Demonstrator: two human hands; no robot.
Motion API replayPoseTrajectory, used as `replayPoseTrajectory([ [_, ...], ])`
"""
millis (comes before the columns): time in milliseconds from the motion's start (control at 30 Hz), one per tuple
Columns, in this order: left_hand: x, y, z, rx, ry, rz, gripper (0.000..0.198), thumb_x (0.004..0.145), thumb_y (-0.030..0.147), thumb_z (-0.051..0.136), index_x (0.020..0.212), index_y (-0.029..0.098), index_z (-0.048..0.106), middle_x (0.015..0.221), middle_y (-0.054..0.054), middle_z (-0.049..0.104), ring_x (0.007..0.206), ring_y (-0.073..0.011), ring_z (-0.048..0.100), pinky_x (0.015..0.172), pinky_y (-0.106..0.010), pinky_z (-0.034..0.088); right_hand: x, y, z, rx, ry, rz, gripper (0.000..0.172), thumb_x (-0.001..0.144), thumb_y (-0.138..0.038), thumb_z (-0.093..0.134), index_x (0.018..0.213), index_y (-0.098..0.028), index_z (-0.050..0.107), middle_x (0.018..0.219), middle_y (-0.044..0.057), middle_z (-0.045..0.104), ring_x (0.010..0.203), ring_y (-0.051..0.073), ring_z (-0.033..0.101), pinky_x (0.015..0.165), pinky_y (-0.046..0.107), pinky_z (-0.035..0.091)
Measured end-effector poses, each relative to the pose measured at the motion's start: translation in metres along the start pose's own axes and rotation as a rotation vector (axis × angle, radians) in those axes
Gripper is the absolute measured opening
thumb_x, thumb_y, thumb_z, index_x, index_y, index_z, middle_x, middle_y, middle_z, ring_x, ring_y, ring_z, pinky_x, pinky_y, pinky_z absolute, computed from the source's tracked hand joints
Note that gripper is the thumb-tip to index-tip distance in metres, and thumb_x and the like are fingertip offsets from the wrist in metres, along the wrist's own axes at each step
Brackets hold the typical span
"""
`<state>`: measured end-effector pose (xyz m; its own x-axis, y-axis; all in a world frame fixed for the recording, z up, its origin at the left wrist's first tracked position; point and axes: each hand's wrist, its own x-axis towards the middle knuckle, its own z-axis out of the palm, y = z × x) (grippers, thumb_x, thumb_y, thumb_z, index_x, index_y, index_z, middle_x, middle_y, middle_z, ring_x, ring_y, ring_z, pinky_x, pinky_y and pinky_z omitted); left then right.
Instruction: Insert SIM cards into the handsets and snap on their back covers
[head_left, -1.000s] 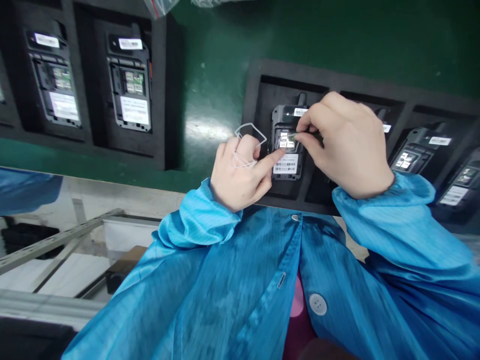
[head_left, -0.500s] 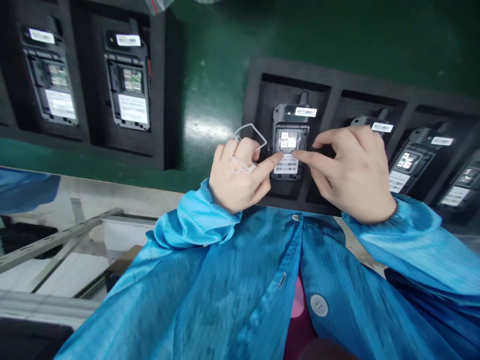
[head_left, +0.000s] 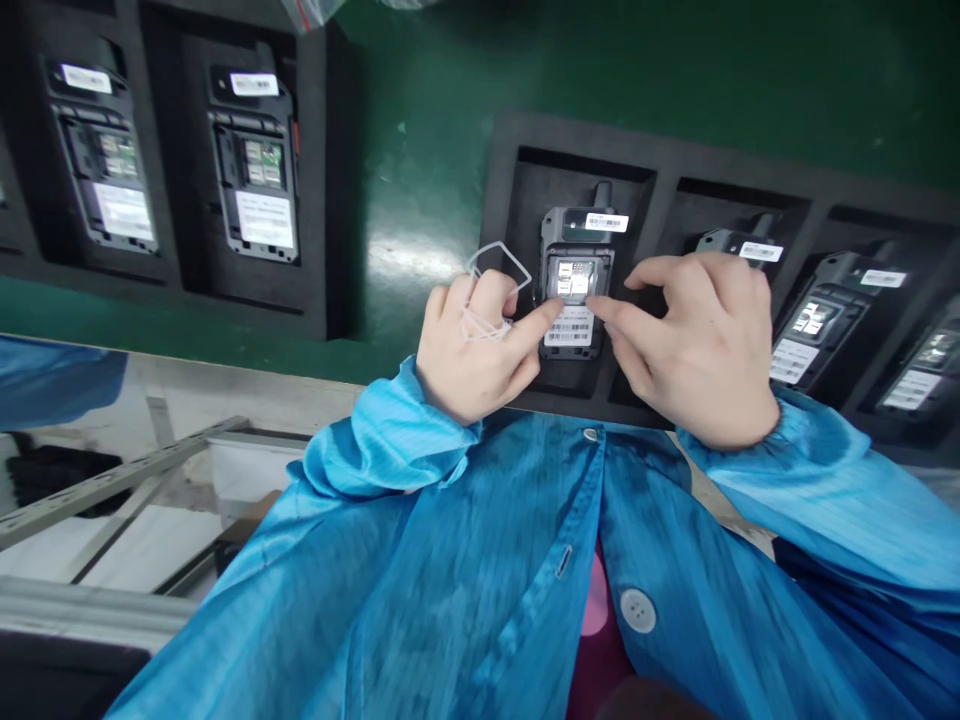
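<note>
Black foam tray (head_left: 504,190) on the green tabletop (head_left: 435,140) holds a row of handheld devices; the nearest device (head_left: 576,250) lies in its pocket with the back open and a barcode label (head_left: 570,327) showing. Our left hand (head_left: 472,355) rests just left of it; the index fingertip touches the label's left edge, while the other fingers curl closed around thin clear plastic pieces (head_left: 499,265). Our right hand (head_left: 701,345) sits just right of the device; its fingers are spread loosely and grip nothing, the index tip touching the label's right edge. So the device lies between both fingertips; more devices (head_left: 814,325) fill pockets to the right.
</note>
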<state>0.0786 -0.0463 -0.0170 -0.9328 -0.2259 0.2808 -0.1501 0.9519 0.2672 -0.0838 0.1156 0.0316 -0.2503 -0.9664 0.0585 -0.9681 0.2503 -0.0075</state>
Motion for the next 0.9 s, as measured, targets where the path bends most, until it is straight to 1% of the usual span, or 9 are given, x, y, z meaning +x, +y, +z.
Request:
replayPoseTrajectory([
  [67,0.001,0.001,-0.002,-0.001,0.001,-0.001,0.042,0.087,0.027,0.052,0.127,0.031,0.061,0.097,-0.009,0.051,0.087,-0.0245,0.047,0.073,-0.038,0.031,0.0,-0.002,-0.002,0.049,0.003,0.032,0.033,0.096,-0.032,0.046,0.123,-0.027,0.065,0.126,0.009,0.056,0.116,0.034,0.048,0.091,0.046,0.038],
  [167,0.005,0.0,-0.003,-0.026,-0.011,-0.028,0.045,0.088,0.031,0.051,0.133,0.029,0.057,0.1,-0.01,0.052,0.088,-0.026,0.048,0.077,-0.041,0.034,0.004,-0.003,-0.003,0.062,-0.027,0.079,0.04,0.097,-0.034,0.045,0.133,-0.025,0.059,0.134,0.011,0.051,0.122,0.037,0.044,0.097,0.051,0.038],
  [267,0.01,-0.001,-0.004,-0.064,-0.052,-0.071,0.05,0.089,0.035,0.05,0.139,0.027,0.053,0.106,-0.012,0.051,0.095,-0.0291,0.049,0.082,-0.044,0.036,0.008,-0.005,-0.003,0.024,-0.066,0.105,0.043,0.098,-0.036,0.042,0.137,-0.024,0.055,0.14,0.012,0.046,0.126,0.039,0.041,0.099,0.053,0.037],
  [400,0.017,-0.002,-0.002,-0.113,-0.086,-0.105,0.048,0.09,0.037,0.052,0.137,0.028,0.052,0.109,-0.012,0.051,0.102,-0.0325,0.048,0.088,-0.047,0.036,0.011,-0.009,-0.005,-0.026,-0.103,0.116,0.045,0.098,-0.037,0.041,0.14,-0.023,0.052,0.143,0.013,0.044,0.128,0.039,0.039,0.099,0.054,0.037],
  [467,0.02,-0.001,-0.002,-0.1,-0.091,-0.115,0.046,0.09,0.036,0.052,0.136,0.029,0.052,0.108,-0.012,0.051,0.103,-0.0327,0.049,0.088,-0.047,0.036,0.011,-0.01,-0.005,-0.045,-0.102,0.114,0.045,0.098,-0.037,0.042,0.14,-0.023,0.052,0.144,0.013,0.044,0.128,0.039,0.04,0.098,0.054,0.037],
  [600,0.022,0.001,-0.002,-0.089,-0.085,-0.13,0.041,0.091,0.031,0.049,0.131,0.027,0.057,0.108,-0.013,0.052,0.102,-0.032,0.049,0.087,-0.047,0.036,0.008,-0.01,-0.002,-0.03,-0.026,0.103,0.042,0.096,-0.039,0.047,0.133,-0.022,0.058,0.141,0.011,0.048,0.126,0.037,0.043,0.098,0.051,0.038],
  [733,0.018,-0.002,0.0,-0.106,-0.063,-0.074,0.039,0.091,0.029,0.049,0.128,0.027,0.06,0.102,-0.011,0.052,0.097,-0.0284,0.05,0.084,-0.044,0.037,0.0,-0.007,0.005,-0.047,0.042,0.041,0.037,0.093,-0.037,0.052,0.127,-0.024,0.062,0.138,0.008,0.053,0.122,0.035,0.046,0.094,0.05,0.039],
  [833,0.013,-0.006,0.002,-0.055,-0.036,0.003,0.037,0.09,0.026,0.05,0.125,0.029,0.063,0.095,-0.008,0.052,0.089,-0.0251,0.049,0.079,-0.041,0.036,-0.003,-0.007,0.006,-0.058,-0.001,0.008,0.04,0.095,-0.033,0.049,0.133,-0.023,0.058,0.139,0.009,0.053,0.123,0.035,0.046,0.094,0.05,0.038],
  [900,0.012,-0.007,0.002,-0.011,-0.03,0.027,0.037,0.09,0.024,0.05,0.123,0.029,0.064,0.093,-0.008,0.053,0.087,-0.0246,0.049,0.076,-0.039,0.034,-0.002,-0.009,0.005,-0.019,-0.029,0.031,0.04,0.096,-0.032,0.047,0.133,-0.023,0.057,0.142,0.009,0.051,0.126,0.035,0.044,0.097,0.05,0.036],
])
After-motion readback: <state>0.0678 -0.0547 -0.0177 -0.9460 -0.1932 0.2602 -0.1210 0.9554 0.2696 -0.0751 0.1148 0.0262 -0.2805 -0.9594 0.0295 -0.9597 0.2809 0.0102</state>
